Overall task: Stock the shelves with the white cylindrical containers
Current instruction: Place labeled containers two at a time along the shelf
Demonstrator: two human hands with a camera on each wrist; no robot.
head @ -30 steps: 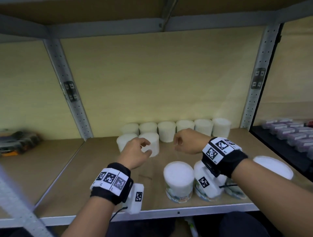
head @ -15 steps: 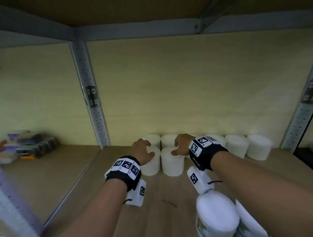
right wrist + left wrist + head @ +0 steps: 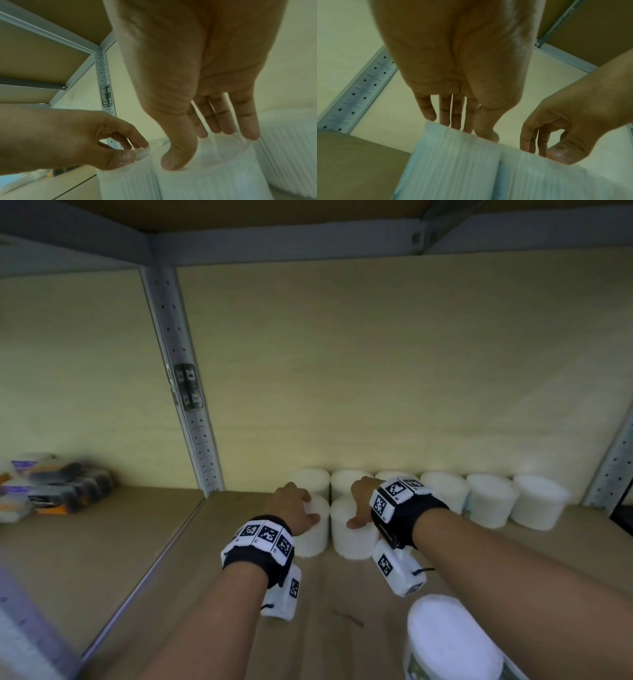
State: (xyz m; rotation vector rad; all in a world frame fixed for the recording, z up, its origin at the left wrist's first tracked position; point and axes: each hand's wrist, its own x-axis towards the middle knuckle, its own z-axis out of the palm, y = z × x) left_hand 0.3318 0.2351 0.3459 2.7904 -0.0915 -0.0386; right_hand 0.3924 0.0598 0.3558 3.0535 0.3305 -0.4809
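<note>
Nearest, a labelled tub (image 3: 452,642) stood at the shelf (image 3: 342,594) front, right side. Further in, left hand (image 3: 294,510) curled over the top of the left tub (image 3: 311,537), thumb on its near side. Right hand (image 3: 363,501) gripped the right tub (image 3: 349,539) likewise. Both tubs stood upright, side by side, just before the back row (image 3: 489,501) of six. Packets (image 3: 58,487) lay in the left bay.

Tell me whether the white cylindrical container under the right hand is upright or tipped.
Upright. The white cylindrical container stands on the brown shelf board, side ribs vertical, right hand gripping its top.
</note>
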